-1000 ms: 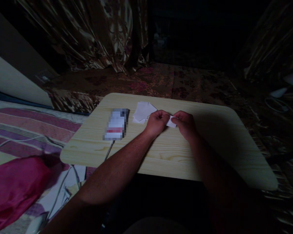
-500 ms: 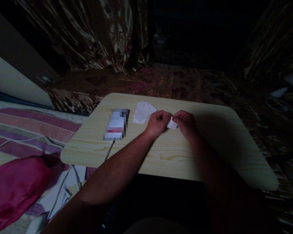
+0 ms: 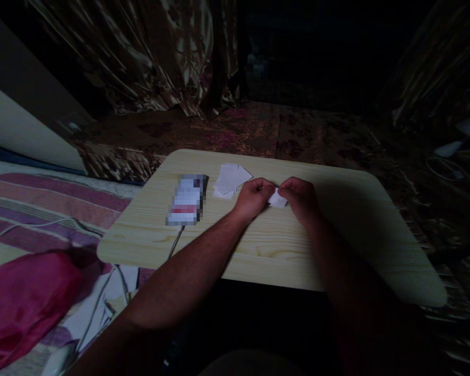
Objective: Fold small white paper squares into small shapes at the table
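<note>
We have our left hand [image 3: 254, 199] and right hand [image 3: 301, 198] both clamped on a small white paper [image 3: 278, 199] over the table [image 3: 266, 250], so the handling looks unfinished. Past the left hand lie overlapping white sheets [image 3: 230, 178], though we cannot tell whether those are done.

A pale table [image 3: 274, 256] carries white papers [image 3: 230, 180] toward eleven o'clock from its middle and a phone [image 3: 186, 201] toward ten, with a cord [image 3: 175, 244] at the phone's six-o'clock end. Toward nine, a striped bed [image 3: 50, 196] bears pink cloth [image 3: 27, 303], perhaps a bag, and pale pages [image 3: 80, 318].
</note>
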The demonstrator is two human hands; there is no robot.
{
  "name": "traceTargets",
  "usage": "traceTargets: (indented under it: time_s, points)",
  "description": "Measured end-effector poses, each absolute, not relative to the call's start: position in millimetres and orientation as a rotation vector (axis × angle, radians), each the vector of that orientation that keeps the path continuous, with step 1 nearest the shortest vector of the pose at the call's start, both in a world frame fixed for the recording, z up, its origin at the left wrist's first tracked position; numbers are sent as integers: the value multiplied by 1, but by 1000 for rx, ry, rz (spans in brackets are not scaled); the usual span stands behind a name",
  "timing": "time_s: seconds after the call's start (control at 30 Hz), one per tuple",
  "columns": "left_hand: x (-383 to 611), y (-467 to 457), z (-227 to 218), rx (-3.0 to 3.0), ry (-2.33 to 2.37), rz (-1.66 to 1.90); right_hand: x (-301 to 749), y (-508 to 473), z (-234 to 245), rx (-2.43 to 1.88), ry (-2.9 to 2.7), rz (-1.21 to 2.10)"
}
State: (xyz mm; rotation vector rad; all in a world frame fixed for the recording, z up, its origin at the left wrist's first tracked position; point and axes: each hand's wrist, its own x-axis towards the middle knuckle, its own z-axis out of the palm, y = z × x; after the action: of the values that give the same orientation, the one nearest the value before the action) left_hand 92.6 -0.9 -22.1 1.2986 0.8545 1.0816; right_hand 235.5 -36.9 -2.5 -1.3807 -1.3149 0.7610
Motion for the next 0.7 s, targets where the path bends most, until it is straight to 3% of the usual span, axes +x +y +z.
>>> traceTargets:
  time_s: [0.7]
  points:
    - [91,2,-22,1218,829,1148,233,-35,-5,-1367,-1313,963]
